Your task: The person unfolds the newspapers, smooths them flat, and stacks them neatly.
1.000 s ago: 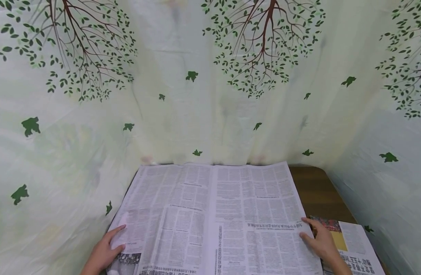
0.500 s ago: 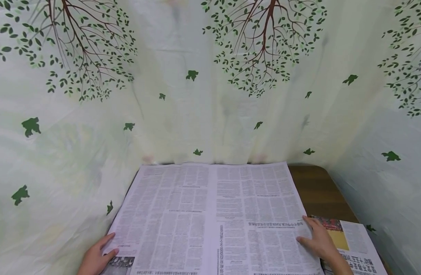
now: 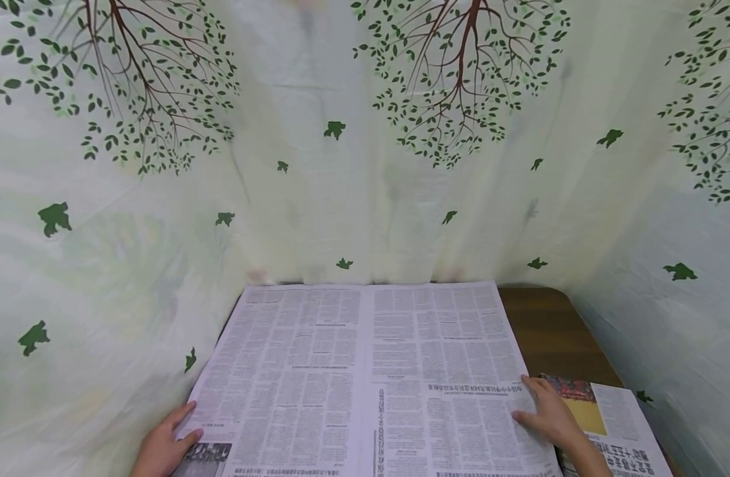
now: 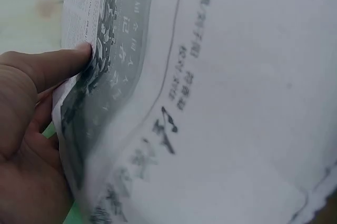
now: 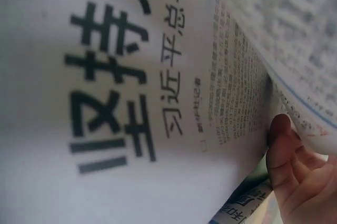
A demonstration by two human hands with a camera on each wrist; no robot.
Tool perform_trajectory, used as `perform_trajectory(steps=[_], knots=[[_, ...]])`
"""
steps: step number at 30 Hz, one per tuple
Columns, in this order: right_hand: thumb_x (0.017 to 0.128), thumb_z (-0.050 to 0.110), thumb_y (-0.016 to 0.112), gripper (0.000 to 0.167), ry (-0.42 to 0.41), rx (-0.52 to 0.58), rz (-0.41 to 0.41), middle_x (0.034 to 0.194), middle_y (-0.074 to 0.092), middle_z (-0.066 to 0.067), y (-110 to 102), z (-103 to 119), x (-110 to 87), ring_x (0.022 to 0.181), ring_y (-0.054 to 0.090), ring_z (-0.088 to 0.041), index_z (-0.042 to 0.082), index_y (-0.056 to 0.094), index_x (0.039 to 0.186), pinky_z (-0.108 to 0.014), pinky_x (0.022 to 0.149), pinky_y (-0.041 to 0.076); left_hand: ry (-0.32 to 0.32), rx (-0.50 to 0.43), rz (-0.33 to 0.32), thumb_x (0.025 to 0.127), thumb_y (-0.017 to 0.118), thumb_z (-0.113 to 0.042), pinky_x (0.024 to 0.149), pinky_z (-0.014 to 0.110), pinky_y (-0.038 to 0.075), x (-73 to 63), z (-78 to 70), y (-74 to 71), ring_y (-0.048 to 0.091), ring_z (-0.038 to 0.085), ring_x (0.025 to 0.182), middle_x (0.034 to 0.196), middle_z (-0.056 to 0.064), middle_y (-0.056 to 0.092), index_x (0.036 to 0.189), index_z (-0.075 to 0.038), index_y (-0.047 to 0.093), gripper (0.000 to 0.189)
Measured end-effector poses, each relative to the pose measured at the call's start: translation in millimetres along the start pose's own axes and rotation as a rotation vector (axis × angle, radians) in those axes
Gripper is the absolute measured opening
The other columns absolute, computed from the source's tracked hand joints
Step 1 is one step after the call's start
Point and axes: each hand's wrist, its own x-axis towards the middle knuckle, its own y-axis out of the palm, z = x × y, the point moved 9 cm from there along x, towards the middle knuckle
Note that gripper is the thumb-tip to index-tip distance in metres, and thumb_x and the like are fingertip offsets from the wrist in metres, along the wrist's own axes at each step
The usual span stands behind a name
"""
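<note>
A wide newspaper (image 3: pixel 317 384) lies spread open on a table, its centre fold running away from me and its print upside down in the head view. My left hand (image 3: pixel 164 444) grips the left edge, the thumb above a dark photo. In the left wrist view, the other fingers of that hand (image 4: pixel 37 129) go behind the sheet (image 4: pixel 242 98), partly hidden. My right hand (image 3: pixel 554 421) holds the right edge, with the thumb on the page. Close up in the right wrist view, the hand (image 5: pixel 303 176) is at the edge, between large-print paper (image 5: pixel 47 103) and a blurred raised sheet.
Another folded newspaper (image 3: pixel 624 424) with a red and yellow picture lies at the right, partly behind my right hand. Brown wooden tabletop (image 3: pixel 556 331) shows at the back right. A pale curtain (image 3: pixel 389 218) printed with trees and leaves hangs around the table's back and sides.
My left hand has moved outward to the left and slightly toward me, and the creased left page has become flatter. The right hand has hardly moved.
</note>
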Motion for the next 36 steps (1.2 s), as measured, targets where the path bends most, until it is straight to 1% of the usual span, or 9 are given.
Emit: perform_trajectory(steps=[4, 12, 18, 21, 24, 27, 31, 34, 36], knots=[[0.076, 0.035, 0.090, 0.096, -0.024, 0.024, -0.002, 0.138, 0.052, -0.034, 1, 3, 0.3, 0.122, 0.054, -0.055, -0.011, 0.045, 0.147, -0.065, 0.097, 0.046, 0.065, 0.060, -0.034, 0.092, 0.075, -0.027, 0.112, 0.070, 0.032, -1.0, -6.2, -6.0, 0.029, 0.063, 0.140, 0.154, 0.042, 0.028, 0.154, 0.008, 0.033, 0.083], [0.078, 0.037, 0.089, 0.096, -0.024, 0.032, 0.012, 0.138, 0.052, -0.032, 5, 6, 3.4, 0.119, 0.057, -0.051, -0.011, 0.044, 0.148, -0.063, 0.092, 0.049, 0.029, 0.126, -0.077, 0.090, 0.075, -0.022, 0.108, 0.070, 0.036, 1.4, -5.2, -10.0, 0.035, 0.063, 0.137, 0.151, 0.042, 0.033, 0.152, 0.009, 0.037, 0.079], [0.080, 0.034, 0.088, 0.094, -0.046, 0.032, 0.006, 0.136, 0.052, -0.033, 4, 9, 3.1, 0.118, 0.057, -0.050, -0.013, 0.043, 0.147, -0.063, 0.093, 0.049, -0.008, 0.099, -0.081, 0.089, 0.075, -0.017, 0.112, 0.070, 0.031, 2.3, -4.6, -7.9, 0.030, 0.062, 0.140, 0.153, 0.042, 0.030, 0.152, 0.011, 0.034, 0.080], [0.079, 0.034, 0.088, 0.094, -0.042, 0.026, 0.010, 0.136, 0.051, -0.034, 4, 9, 1.7, 0.119, 0.057, -0.050, -0.014, 0.043, 0.147, -0.064, 0.095, 0.048, 0.025, 0.075, -0.076, 0.090, 0.072, -0.012, 0.113, 0.071, 0.027, 2.9, -8.3, -6.1, 0.027, 0.062, 0.141, 0.154, 0.042, 0.027, 0.154, 0.014, 0.026, 0.083], [0.078, 0.035, 0.089, 0.096, -0.041, 0.028, 0.007, 0.137, 0.048, -0.034, 3, 11, -0.5, 0.120, 0.056, -0.050, -0.012, 0.042, 0.148, -0.064, 0.096, 0.047, 0.089, 0.086, -0.110, 0.090, 0.067, -0.006, 0.113, 0.071, 0.026, 2.0, -16.9, -4.3, 0.029, 0.061, 0.138, 0.150, 0.043, 0.028, 0.154, 0.015, 0.023, 0.080], [0.079, 0.034, 0.089, 0.096, -0.051, 0.026, -0.017, 0.143, 0.042, -0.033, -1, 15, -2.7, 0.124, 0.053, -0.050, -0.009, 0.041, 0.150, -0.063, 0.096, 0.047, 0.134, 0.137, -0.180, 0.088, 0.063, -0.003, 0.111, 0.071, 0.029, -2.1, -34.8, -2.3, 0.033, 0.061, 0.135, 0.147, 0.043, 0.032, 0.152, 0.016, 0.029, 0.074], [0.078, 0.032, 0.090, 0.086, -0.101, 0.002, -0.044, 0.147, 0.042, -0.030, -8, 26, -3.7, 0.128, 0.050, -0.052, -0.003, 0.049, 0.146, -0.065, 0.096, 0.047, 0.222, 0.205, -0.234, 0.091, 0.068, -0.014, 0.107, 0.074, 0.033, -8.5, -71.0, 8.2, 0.039, 0.063, 0.131, 0.145, 0.043, 0.038, 0.147, 0.011, 0.041, 0.068], [0.076, 0.034, 0.091, 0.081, -0.156, -0.025, -0.010, 0.148, 0.048, -0.027, -9, 34, -4.0, 0.131, 0.050, -0.053, 0.000, 0.057, 0.141, -0.067, 0.098, 0.046, 0.345, 0.234, -0.214, 0.093, 0.074, -0.035, 0.101, 0.076, 0.037, -12.5, -100.6, 23.4, 0.042, 0.063, 0.131, 0.148, 0.038, 0.042, 0.147, 0.002, 0.048, 0.071], [0.076, 0.040, 0.090, 0.081, -0.189, -0.031, 0.033, 0.149, 0.050, -0.026, -7, 36, -4.4, 0.133, 0.050, -0.053, 0.002, 0.059, 0.140, -0.067, 0.099, 0.045, 0.420, 0.237, -0.191, 0.089, 0.077, -0.049, 0.099, 0.076, 0.039, -13.8, -117.2, 33.0, 0.043, 0.060, 0.133, 0.152, 0.033, 0.043, 0.149, -0.005, 0.051, 0.078]])
